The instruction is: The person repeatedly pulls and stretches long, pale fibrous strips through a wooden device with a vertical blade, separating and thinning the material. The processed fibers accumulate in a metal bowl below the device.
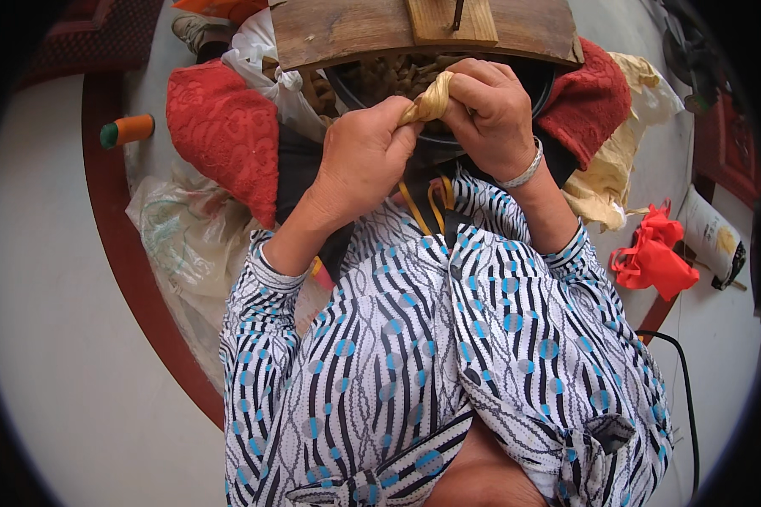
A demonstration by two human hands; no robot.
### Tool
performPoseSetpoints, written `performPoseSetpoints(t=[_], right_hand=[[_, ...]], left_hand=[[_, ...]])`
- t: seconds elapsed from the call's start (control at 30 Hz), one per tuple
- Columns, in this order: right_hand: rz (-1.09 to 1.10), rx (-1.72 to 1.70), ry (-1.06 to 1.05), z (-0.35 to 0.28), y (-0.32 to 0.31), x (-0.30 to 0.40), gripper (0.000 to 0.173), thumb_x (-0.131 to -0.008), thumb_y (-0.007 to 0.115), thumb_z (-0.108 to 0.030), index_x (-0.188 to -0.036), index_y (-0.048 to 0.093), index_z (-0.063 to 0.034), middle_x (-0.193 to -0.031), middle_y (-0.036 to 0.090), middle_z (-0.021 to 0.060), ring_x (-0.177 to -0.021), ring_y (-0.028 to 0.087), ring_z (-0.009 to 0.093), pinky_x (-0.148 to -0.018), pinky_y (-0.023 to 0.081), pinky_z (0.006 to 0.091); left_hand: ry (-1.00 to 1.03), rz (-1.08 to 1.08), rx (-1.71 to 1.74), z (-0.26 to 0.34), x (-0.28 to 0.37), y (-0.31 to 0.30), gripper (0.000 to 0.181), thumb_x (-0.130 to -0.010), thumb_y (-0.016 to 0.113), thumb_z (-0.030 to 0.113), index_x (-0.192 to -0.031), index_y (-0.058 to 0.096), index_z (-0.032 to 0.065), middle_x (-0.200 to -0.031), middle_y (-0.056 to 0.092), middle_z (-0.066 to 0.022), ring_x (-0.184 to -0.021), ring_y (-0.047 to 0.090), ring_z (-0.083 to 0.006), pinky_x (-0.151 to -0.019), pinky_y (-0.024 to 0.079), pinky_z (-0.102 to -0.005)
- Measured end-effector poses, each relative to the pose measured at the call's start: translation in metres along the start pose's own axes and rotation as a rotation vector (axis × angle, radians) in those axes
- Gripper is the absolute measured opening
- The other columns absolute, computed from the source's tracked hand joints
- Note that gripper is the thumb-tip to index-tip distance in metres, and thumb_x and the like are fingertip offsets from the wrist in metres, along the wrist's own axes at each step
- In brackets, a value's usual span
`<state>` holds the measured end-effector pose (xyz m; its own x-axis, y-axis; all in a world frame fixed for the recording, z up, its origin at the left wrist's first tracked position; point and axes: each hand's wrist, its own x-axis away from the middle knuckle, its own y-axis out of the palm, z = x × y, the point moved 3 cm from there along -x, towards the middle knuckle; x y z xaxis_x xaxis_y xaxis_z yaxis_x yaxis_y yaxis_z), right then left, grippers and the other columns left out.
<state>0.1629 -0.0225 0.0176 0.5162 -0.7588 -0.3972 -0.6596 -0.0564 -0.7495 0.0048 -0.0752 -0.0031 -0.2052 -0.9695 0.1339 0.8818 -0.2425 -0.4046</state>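
Observation:
My left hand (366, 153) grips one end of a twisted, yellowish strip of pliable material (432, 100), its exact kind unclear. The other end is in my right hand (491, 114), which has a pale band on its wrist. Both hands are close together, with the twist showing between them. Below them is a dark round basin (350, 95) holding many tan-brown pieces (387, 77). A wooden board (355, 30) lies across the basin's far side, with a smaller wood block and a dark metal pin (458, 14) on it.
Red cloths (222, 133) cover both knees. A white plastic bag (253, 54) stands beside the basin. Clear plastic sheeting (190, 234) and an orange-green roll (127, 130) lie at left. At right are yellowish crumpled material (615, 146), a red bag (653, 253) and a white cylindrical package (710, 231).

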Motion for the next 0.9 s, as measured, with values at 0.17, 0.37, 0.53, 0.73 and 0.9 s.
performPoseSetpoints(t=[0.17,0.37,0.53,0.73,0.9], right_hand=[[-0.255,-1.007,0.587,0.011,0.022,0.028,0.021,-0.091,0.064,-0.020,-0.088,0.069,-0.0005,-0.081,0.068,0.0009,-0.071,0.061,0.011,-0.065,0.049,0.0227],[-0.483,-1.424,0.838,0.017,0.025,0.038,0.032,-0.097,0.054,-0.024,-0.113,0.063,0.0029,-0.111,0.064,0.0066,-0.104,0.058,0.013,-0.092,0.045,0.0295],[-0.381,-1.862,0.784,0.015,0.024,0.031,0.034,-0.097,0.053,-0.020,-0.122,0.057,0.0017,-0.122,0.060,0.0083,-0.114,0.056,0.016,-0.099,0.044,0.0326],[-0.005,-1.061,0.523,0.014,0.012,0.022,0.018,-0.086,0.058,-0.004,-0.098,0.069,0.0031,-0.118,0.061,0.0101,-0.108,0.056,0.019,-0.093,0.043,0.0306],[0.076,-0.489,0.301,0.016,0.002,0.018,0.014,-0.080,0.061,0.001,-0.093,0.067,0.0039,-0.115,0.061,0.0130,-0.106,0.055,0.027,-0.092,0.043,0.0322]], left_hand=[[0.517,0.280,-0.591,0.014,0.007,0.003,0.024,-0.075,0.066,0.004,-0.099,0.062,0.0039,-0.075,0.060,-0.0052,-0.065,0.057,-0.0239,-0.058,0.043,-0.0342],[0.637,0.398,-0.524,0.007,-0.002,0.008,0.038,-0.073,0.066,0.005,-0.111,0.065,0.0054,-0.085,0.061,-0.0043,-0.070,0.059,-0.0221,-0.059,0.044,-0.0326],[0.542,0.300,-0.272,0.010,-0.018,0.009,0.044,-0.074,0.066,0.007,-0.117,0.060,0.0042,-0.092,0.060,-0.0085,-0.078,0.061,-0.0282,-0.065,0.048,-0.0352],[0.339,0.196,-0.092,0.036,-0.028,0.010,0.033,-0.086,0.062,0.022,-0.114,0.057,0.0067,-0.094,0.064,-0.0145,-0.079,0.064,-0.0348,-0.065,0.051,-0.0409],[0.184,0.244,-0.245,0.029,-0.039,0.026,0.023,-0.092,0.055,0.021,-0.107,0.059,0.0044,-0.080,0.065,-0.0164,-0.067,0.064,-0.0300,-0.063,0.051,-0.0381]])
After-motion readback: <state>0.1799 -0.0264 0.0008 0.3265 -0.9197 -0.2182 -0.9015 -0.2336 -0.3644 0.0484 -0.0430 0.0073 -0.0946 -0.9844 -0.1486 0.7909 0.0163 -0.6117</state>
